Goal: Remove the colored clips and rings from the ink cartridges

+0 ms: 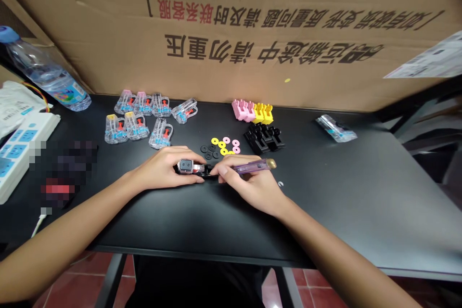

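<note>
My left hand (168, 166) is closed around a small clear plastic assembly (197, 168), with a dark square face showing two dots at one end and a black part at the other. My right hand (254, 180) pinches a slim purple tool (252, 166) with a gold-coloured end. Its fingertips meet the black part of the assembly, and the tool's working tip is hidden among them. Just beyond the hands lie yellow rings (222, 145), black rings (208, 156) and pink rings (236, 149). Black plastic clips (265, 138) sit beyond my right hand.
Several clear plastic pieces with red triggers (161, 133) lie at the back left. Pink clips (243, 110) and yellow clips (263, 113) stand near the cardboard box (216, 77). A clear packet (335, 128) lies right; a water bottle (54, 74), power strip (21, 149) and blurred dark object (74, 168) are left.
</note>
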`<state>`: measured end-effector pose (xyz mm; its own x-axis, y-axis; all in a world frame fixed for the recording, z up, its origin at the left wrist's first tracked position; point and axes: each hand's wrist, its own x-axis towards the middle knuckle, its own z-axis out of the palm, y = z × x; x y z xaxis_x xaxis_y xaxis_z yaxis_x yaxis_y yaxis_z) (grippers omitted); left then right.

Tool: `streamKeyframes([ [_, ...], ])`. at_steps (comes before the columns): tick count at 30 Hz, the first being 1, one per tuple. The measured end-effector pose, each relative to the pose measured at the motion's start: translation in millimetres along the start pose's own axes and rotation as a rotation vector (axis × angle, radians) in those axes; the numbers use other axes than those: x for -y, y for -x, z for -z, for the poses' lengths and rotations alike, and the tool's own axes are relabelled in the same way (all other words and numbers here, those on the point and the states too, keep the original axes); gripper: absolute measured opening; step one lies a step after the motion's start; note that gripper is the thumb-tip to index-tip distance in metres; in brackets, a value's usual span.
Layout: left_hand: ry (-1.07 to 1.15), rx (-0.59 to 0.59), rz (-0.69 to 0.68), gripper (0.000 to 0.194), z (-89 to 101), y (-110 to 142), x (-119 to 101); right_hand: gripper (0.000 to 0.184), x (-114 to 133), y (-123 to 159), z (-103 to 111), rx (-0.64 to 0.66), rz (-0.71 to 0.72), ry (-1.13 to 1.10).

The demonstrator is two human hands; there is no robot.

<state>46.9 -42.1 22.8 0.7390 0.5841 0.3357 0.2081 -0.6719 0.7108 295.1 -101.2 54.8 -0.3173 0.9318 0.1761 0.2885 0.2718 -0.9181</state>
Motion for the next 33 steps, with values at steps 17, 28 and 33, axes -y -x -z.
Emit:
streamKeyframes([
  [17, 0.005, 0.005, -0.021, 0.034, 1.4, -0.1, -1.0, 0.025, 0.6, 2.6, 2.6, 0.024, 0.091, 0.086],
  [28, 0.030, -0.003, -0.029, 0.031, -1.6, -1.1, 1.9, 0.025, -3.0, 0.3, 2.6, 0.021, 0.089, 0.060],
  [33, 0.023, -0.003, -0.024, 0.032, -2.5, -0.8, 2.0, 0.027, -4.5, 0.5, 2.8, 0.058, 0.124, 0.089],
])
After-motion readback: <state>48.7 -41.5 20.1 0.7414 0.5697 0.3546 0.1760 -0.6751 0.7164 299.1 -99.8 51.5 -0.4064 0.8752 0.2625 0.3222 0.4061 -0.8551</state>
